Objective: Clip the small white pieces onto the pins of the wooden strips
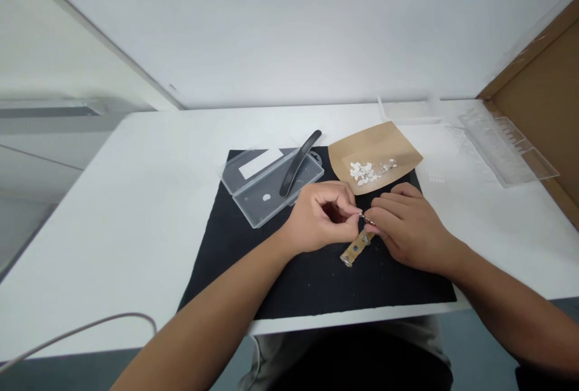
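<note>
Over the black mat, my left hand (pixel 323 215) pinches the end of a small thin metal piece (pixel 368 219) between thumb and forefinger. My right hand (pixel 407 228) is closed on the other end of that piece, its fingers curled and hiding most of it; its exact kind is too small to tell. Just below the fingertips a short yellowish strip (pixel 355 250) with shiny and dark spots lies slantwise, its upper end close to the right fingers. Beyond the hands is a brown paper sheet (pixel 380 143) bearing white flakes (pixel 365 172).
An opened clear plastic case (pixel 253 210) lies on the black mat (pixel 312 285), with a curved black bar (pixel 298 165) across it and a white label (pixel 261 163) in its lid. Clear plastic trays (pixel 511 149) stand at right by a brown panel (pixel 543 89). A cable (pixel 108 318) crosses the table's front left.
</note>
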Motion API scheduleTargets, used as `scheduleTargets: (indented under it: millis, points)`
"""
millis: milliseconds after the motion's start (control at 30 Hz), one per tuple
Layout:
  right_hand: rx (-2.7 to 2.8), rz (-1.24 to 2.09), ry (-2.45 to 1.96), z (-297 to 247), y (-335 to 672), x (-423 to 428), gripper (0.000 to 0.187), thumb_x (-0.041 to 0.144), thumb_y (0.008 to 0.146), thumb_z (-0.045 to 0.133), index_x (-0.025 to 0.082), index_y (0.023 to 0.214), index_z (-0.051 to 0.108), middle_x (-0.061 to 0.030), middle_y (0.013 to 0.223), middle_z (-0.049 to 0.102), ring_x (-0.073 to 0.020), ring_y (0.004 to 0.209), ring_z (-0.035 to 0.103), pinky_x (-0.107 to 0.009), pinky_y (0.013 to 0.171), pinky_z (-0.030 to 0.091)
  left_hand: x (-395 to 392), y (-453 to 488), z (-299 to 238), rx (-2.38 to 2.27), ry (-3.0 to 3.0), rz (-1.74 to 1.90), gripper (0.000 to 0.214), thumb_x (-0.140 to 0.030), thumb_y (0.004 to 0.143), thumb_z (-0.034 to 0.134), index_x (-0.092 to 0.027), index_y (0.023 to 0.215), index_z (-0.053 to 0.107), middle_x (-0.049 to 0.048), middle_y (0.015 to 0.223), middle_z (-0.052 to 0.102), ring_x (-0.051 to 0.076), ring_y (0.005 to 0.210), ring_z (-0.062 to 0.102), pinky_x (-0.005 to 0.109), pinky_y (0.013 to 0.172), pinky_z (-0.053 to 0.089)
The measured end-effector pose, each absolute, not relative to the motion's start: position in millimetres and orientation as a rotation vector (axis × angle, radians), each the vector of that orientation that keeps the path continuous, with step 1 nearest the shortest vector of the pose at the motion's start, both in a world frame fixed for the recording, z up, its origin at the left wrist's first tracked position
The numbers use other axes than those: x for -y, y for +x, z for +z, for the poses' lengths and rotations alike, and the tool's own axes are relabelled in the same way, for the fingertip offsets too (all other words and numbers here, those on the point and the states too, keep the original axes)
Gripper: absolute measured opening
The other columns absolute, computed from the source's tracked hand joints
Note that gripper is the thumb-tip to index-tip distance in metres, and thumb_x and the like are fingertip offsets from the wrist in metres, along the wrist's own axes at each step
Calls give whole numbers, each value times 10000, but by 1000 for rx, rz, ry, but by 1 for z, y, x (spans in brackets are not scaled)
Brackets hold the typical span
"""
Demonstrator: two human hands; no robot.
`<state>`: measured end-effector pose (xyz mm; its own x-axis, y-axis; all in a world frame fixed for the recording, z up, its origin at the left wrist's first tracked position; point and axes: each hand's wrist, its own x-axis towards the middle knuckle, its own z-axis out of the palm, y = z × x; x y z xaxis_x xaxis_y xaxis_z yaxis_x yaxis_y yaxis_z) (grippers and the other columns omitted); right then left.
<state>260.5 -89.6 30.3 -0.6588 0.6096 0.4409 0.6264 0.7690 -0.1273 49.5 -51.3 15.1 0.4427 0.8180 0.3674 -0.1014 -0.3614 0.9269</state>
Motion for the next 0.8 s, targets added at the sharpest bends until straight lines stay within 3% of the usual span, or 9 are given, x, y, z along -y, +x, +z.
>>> scheduleTargets:
  millis: [300,800]
  points:
    - [2479,48,-944,26,262,87,347,256,1133,394,213,819,535,5,721,583,-169,674,487,-341,766,328,50,52,15,-695,1489,1033,346,-244,746,872,-145,570,591,30,641,649,83,561,551,193,493,437]
    - [2448,243,-961,22,263,87,332,294,1142,366,208,891,565,3,748,616,-169,679,514,-344,780,338,52,55,6,-672,1165,919,345,-263,686,930,-141,616,614,-20,666,630,48,454,557,147,397,474]
